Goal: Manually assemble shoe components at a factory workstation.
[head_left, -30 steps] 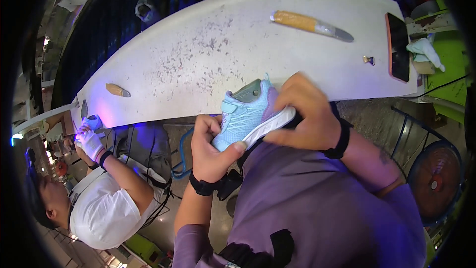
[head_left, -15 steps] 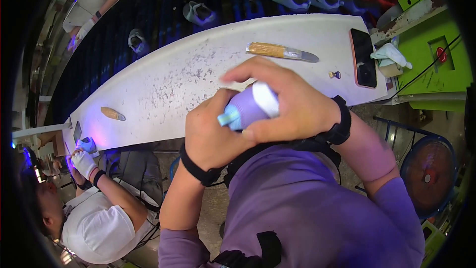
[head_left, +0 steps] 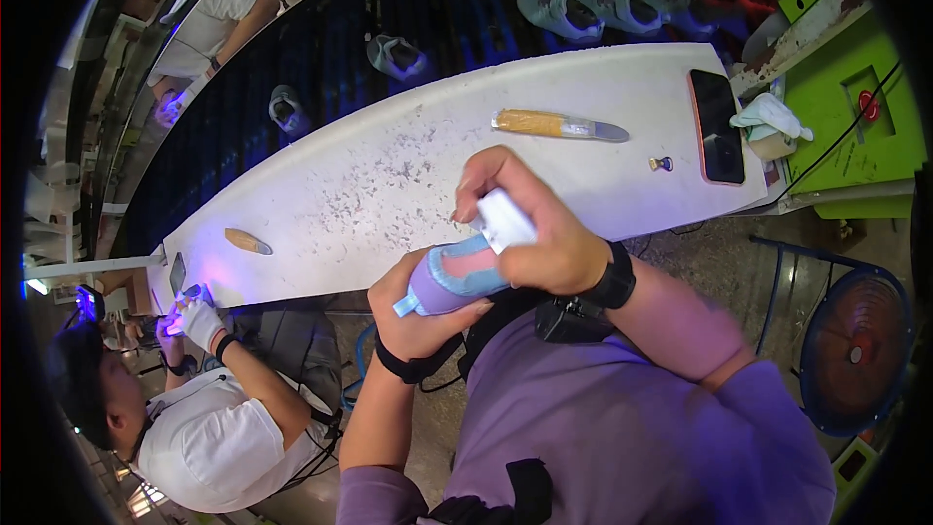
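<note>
The sneaker point(head_left: 442, 293) has swung heel-left, gripped by the left hand point(head_left: 400, 329). The right hand point(head_left: 556, 251) now pinches a blurred white piece point(head_left: 506, 221), so attention seems on the shoe's opening point(head_left: 470, 262).

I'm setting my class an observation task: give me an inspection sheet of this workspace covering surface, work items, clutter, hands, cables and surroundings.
Surface: white table, curved far edge, dark marks left of centre.
Work items: blue-and-purple shoe; white piece, blurred, kind unclear.
Clutter: tan-handled tool, smaller tan tool, phone, small metallic object.
Hands: left hand holds the shoe; right hand grips the white piece.
Cables: black cable in front of the green panel at right.
Surroundings: shoes beyond the table, fan at right, co-worker in a white shirt at left.
</note>
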Motion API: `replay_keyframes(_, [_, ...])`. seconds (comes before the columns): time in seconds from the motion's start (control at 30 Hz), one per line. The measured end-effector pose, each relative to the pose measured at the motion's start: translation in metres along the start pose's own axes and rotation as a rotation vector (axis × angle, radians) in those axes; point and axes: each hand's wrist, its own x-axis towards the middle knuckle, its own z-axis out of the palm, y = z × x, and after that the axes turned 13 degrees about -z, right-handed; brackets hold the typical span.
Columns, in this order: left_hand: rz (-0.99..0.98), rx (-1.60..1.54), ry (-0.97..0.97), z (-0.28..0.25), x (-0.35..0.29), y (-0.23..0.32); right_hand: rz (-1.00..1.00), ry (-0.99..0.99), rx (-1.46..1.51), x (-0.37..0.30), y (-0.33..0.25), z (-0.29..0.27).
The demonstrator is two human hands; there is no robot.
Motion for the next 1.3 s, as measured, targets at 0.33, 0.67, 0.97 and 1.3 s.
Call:
replay_keyframes(0.33, [0.281, 0.625, -0.008, 0.021, 0.047, 0.078, 0.084, -0.245, -0.295, 0.018, -0.028, -0.021])
replay_keyframes(0.67, [0.540, 0.505, 0.006, 0.017, 0.061, 0.050, -0.147, -0.205, -0.391, 0.018, -0.019, -0.014])
replay_keyframes(0.97, [0.347, -0.153, 0.011, 0.007, -0.007, -0.019, -0.199, -0.396, -1.137, -0.043, 0.019, -0.030])
replay_keyframes(1.3, [0.443, 0.108, 0.092, -0.007, 0.003, -0.032, -0.152, -0.357, -1.095, -0.046, 0.032, -0.027])
